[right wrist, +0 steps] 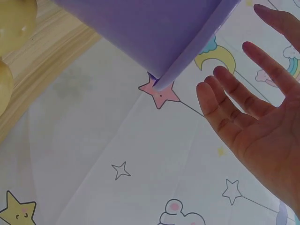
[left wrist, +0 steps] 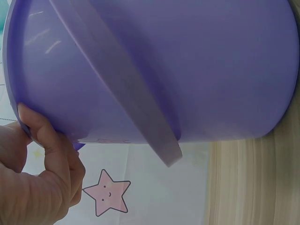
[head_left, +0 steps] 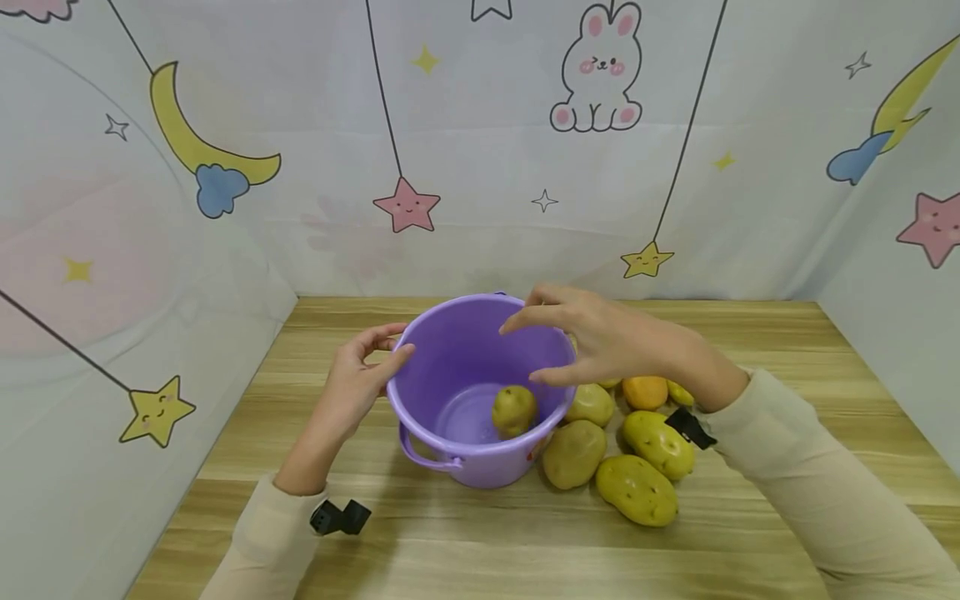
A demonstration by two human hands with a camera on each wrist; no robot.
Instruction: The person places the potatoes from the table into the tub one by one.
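Note:
A purple bucket point(head_left: 457, 350) stands on the table, tilted slightly in the head view, its handle point(head_left: 427, 460) hanging at the front left. My left hand point(head_left: 351, 379) grips the bucket's left rim, thumb on the inside edge and fingers outside, as the left wrist view also shows. One potato point(head_left: 514, 410) lies inside, toward the right of the bottom. Over the bucket's right rim is my right hand point(head_left: 603, 333), its thumb and fingers spread with nothing between them. In the right wrist view, that hand's fingers point(right wrist: 234, 93) are apart from the bucket wall point(right wrist: 154, 28).
Right of the bucket lie several potatoes, among them a pale one point(head_left: 574, 454) close against it and a yellow one point(head_left: 637, 490) in front. An orange round thing point(head_left: 645, 392) sits behind them, near the right forearm. Printed cloth walls point(head_left: 480, 250) border the table point(head_left: 450, 550).

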